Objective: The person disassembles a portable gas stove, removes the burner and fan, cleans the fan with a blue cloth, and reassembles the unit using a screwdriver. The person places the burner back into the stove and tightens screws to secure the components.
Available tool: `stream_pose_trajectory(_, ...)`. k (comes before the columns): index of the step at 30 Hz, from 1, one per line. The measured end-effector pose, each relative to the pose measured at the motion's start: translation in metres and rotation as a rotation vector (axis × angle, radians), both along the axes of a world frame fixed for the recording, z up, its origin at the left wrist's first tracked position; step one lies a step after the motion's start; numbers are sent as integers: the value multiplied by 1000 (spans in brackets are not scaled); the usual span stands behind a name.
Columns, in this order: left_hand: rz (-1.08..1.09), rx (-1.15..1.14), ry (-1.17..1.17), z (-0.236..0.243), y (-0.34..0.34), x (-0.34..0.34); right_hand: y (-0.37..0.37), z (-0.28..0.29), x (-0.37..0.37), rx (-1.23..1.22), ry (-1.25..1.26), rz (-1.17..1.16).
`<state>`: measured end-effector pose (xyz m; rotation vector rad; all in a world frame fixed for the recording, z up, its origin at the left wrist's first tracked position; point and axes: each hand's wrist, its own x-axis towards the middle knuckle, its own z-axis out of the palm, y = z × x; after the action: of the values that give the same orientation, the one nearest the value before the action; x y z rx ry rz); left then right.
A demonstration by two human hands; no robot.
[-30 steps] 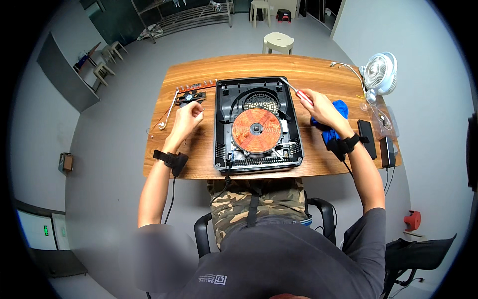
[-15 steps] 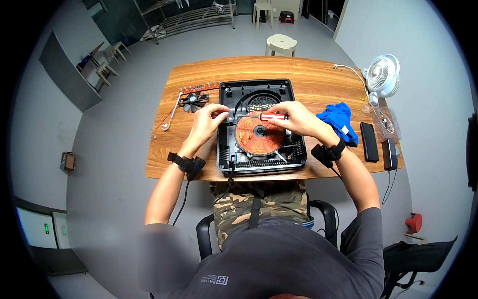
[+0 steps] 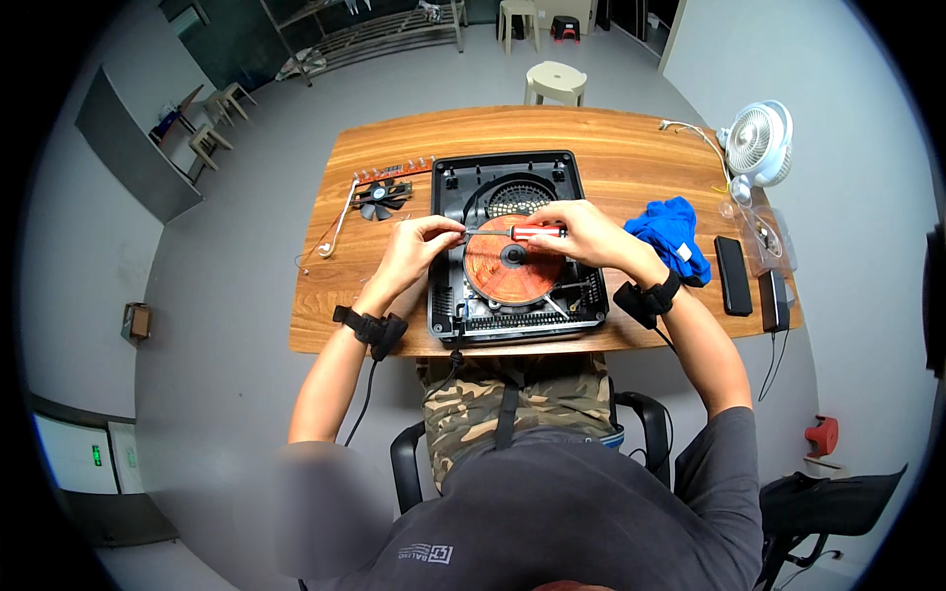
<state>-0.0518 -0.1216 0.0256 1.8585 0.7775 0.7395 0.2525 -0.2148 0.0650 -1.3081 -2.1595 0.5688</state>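
A: We see a grey floor (image 3: 227,315), a pale stool (image 3: 556,79) beyond the far edge, and a wooden table (image 3: 621,148) across the middle. What do we find on it?

B: A black case (image 3: 522,336) lies on the table near the near edge, its inside facing up. In it we see a round copper coil (image 3: 493,276), with a grille (image 3: 510,200) on the far side of it.

A: And the hands?

B: The right hand (image 3: 586,234) grasps a screwdriver (image 3: 537,232) by its red handle, thumb and fingers around it. The tool lies nearly level over the coil's far part, its shaft pointing left.

A: We see the left hand (image 3: 414,248) over the case's left side, then?

B: Yes, thumb and fingertips drawn together at the shaft's tip. Whether they touch the tip or pinch something small, we cannot tell.

A: What sits to the left of the case?

B: A small black fan (image 3: 378,209), and just beyond it an orange strip (image 3: 394,170) with knobs along it.

A: And on the right?

B: We have a crumpled blue cloth (image 3: 673,236) near the case, then a dark flat box (image 3: 732,278), and a white desk fan (image 3: 754,141) toward the far right corner.
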Motion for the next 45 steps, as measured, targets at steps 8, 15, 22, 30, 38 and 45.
stream_pose_trajectory(8, 4, -66, -6, -1, -2, 2, -2, 2, 2, -17, 18, 15)
stream_pose_trajectory(15, -66, -341, -200, -5, 3, 0, -3, 5, 4, -121, 92, 35)
stream_pose_trajectory(22, -78, -254, -151, -6, 3, 0, -1, 4, 6, -170, 128, 69)
stream_pose_trajectory(30, -87, -391, -198, -3, 1, -2, -4, 7, 11, -114, 153, 65)
stream_pose_trajectory(38, -107, -300, -165, -1, 3, -3, -9, 25, 9, -177, 241, -93)
stream_pose_trajectory(45, -111, -232, -121, 0, 2, -1, -14, 39, 9, -253, 330, -125)
